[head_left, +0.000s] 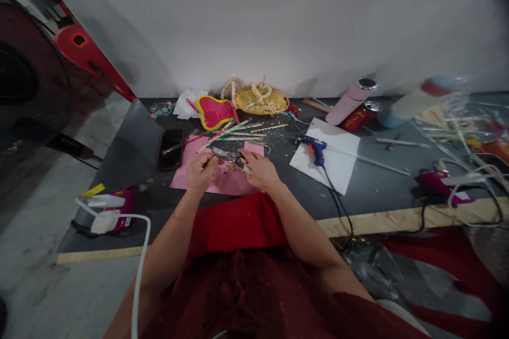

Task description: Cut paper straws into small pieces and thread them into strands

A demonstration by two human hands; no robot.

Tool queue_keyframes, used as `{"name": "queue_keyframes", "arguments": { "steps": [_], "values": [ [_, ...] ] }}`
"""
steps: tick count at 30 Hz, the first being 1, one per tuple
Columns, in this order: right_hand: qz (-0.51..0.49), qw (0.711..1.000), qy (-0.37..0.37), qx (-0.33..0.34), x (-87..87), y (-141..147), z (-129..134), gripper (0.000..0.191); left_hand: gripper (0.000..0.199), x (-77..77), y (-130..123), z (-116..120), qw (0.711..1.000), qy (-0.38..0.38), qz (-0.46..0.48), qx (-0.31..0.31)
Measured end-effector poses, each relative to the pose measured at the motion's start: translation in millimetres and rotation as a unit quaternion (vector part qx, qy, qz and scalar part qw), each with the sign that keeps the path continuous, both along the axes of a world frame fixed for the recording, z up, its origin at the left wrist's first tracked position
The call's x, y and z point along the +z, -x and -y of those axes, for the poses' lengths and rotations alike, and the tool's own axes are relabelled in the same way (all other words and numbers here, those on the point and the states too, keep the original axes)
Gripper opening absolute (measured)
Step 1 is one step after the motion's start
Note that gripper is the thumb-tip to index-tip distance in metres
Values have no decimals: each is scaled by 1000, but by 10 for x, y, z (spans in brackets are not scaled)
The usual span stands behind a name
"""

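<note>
My right hand (pixel 260 169) is wrapped round the handles of a pair of pruning shears (pixel 227 154), whose blades point left. My left hand (pixel 201 170) is closed in a pinch close to the blade tips; what it holds is too small to make out. Both hands are over a pink sheet (pixel 189 175) on the dark table. Small cut pieces (pixel 234 167) lie on the sheet, partly hidden by the shears and my right hand. Beyond the hands lies a loose bunch of thin patterned sticks (pixel 242 132).
Behind are a pink, yellow-edged shape (pixel 214 113) and a yellow basket (pixel 278 103). At left lies a phone (pixel 170 151). Rightward are a blue glue gun (pixel 316 149) on a white board (pixel 342 169), a pink bottle (pixel 349 100), a red can (pixel 360 116) and a corded purple device (pixel 437 183).
</note>
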State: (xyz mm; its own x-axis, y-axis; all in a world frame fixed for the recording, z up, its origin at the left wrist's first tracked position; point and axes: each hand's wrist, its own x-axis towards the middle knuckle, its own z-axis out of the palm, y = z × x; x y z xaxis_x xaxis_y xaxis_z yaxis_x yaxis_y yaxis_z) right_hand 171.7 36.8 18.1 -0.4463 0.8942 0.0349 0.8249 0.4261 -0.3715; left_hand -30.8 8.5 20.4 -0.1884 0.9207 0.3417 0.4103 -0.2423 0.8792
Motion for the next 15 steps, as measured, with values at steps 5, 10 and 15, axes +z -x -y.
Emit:
{"name": "queue_keyframes", "arguments": {
  "steps": [5,10,15],
  "values": [
    [23,1000,10,-18,63,15,64,53,20,-21,7,0,1000,0,2,7],
    [8,1000,12,-17,26,28,45,57,17,-34,14,-22,999,-25,-19,8],
    [-13,1000,-3,11,-41,0,-25,64,20,-38,22,-18,999,-17,-37,-10]
  ]
}}
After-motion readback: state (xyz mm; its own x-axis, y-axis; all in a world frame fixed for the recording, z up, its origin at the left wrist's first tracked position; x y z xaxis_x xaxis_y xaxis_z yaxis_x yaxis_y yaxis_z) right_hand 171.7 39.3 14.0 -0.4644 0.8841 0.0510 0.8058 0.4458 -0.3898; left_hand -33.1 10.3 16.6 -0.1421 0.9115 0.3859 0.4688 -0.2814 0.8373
